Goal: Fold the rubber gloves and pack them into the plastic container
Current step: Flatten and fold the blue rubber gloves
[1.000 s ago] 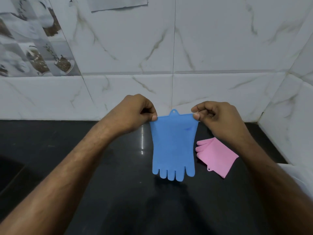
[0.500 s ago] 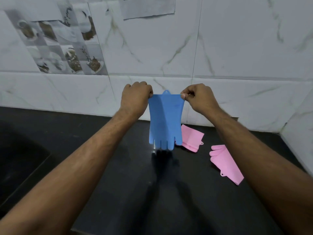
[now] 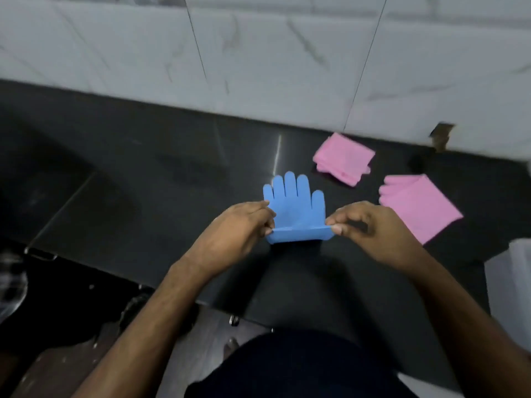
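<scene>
A blue rubber glove [image 3: 293, 206] lies on the black counter [image 3: 172, 179] with its fingers pointing away from me. Its cuff end is turned up in a fold toward me. My left hand [image 3: 241, 228] pinches the left corner of that cuff. My right hand [image 3: 370, 228] pinches the right corner. A folded pink glove [image 3: 343, 158] lies farther back near the wall. A second pink glove [image 3: 416, 206] lies flat to the right. A whitish translucent plastic container [image 3: 514, 285] shows at the right edge, only partly in view.
White marble wall tiles [image 3: 258, 53] rise behind the counter. The counter's front edge runs close below my hands. A dark sink area [image 3: 34, 173] sits at the left. The floor and my dark clothing fill the lower frame.
The blue glove hung in the air by its cuff, fingers down. Now it lies on the counter, fingers away, cuff folded up. My view has tilted downward.
</scene>
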The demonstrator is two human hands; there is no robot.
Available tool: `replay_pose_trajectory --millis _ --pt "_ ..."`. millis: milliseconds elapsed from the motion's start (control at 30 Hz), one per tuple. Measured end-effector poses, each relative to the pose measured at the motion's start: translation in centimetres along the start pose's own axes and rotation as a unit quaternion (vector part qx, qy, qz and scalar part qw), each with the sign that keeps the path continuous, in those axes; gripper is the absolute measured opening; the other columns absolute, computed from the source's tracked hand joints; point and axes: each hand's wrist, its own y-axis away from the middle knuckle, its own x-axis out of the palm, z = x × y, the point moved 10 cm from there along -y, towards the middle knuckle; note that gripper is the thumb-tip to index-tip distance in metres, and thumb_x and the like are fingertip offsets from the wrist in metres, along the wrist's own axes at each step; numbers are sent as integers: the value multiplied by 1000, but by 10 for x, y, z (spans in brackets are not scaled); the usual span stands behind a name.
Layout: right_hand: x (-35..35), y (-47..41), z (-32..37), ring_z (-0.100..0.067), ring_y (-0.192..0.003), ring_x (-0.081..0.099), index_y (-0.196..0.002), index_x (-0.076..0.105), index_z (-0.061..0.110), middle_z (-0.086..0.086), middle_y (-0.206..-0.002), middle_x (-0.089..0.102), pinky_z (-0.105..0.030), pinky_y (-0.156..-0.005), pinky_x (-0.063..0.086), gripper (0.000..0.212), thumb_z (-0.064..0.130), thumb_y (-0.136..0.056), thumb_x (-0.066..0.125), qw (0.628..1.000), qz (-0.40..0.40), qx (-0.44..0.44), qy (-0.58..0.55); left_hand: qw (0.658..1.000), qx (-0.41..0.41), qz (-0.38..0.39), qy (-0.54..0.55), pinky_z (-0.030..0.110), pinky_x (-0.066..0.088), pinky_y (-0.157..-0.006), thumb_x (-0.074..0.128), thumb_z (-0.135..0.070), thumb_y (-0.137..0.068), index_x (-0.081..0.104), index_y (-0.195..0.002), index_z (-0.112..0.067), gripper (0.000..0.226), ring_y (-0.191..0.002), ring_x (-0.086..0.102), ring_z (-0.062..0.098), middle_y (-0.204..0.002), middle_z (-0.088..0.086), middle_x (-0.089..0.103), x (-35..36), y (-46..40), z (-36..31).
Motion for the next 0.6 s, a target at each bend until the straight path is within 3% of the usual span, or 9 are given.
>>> replay_pose_trajectory --millis 100,233,367,467,600 --pt "34 29 -16 11 -111 60 -101 79 25 20 -106 72 -1 -92 39 12 20 -90 76 998 52 11 -46 995 -47 17 83 34 42 -115 55 -12 -105 65 -110 -7 12 -140 53 16 -124 2 72 39 32 10" --pt "58 50 -26 4 -116 63 -109 74 26 17 -113 73 -19 -101 47 14 26 -98 65 992 92 26 -78 978 -98 22 182 40 54 -100 50 -25 -108 59 -109 -17 12 -130 59 4 -125 -7 71 68 62 16" --pt "71 66 -22 -12 -89 68 -108 62 26 9 -100 71 -36 -80 54 12 30 -104 51 993 107 -5 -37 966 -117 -5 231 39 55 -99 47 -34 -109 58 -110 -22 15 -130 57 -3 -126 -15 70 82 82 17" --pt "70 74 -12 -11 -73 61 -105 57 30 15 -87 64 -27 -66 47 13 35 -106 45 997 67 -31 -23 957 -127 -49 257 33 55 -101 45 -35 -110 58 -114 -27 17 -132 57 -2 -125 -19 70 81 89 16" --pt "62 81 -4 -6 -73 63 -105 59 29 19 -91 65 -13 -65 42 15 37 -102 47 998 -2 -41 -38 938 -143 -156 274 26 53 -100 46 -27 -110 63 -116 -21 19 -123 65 4 -121 -16 72 68 91 12"
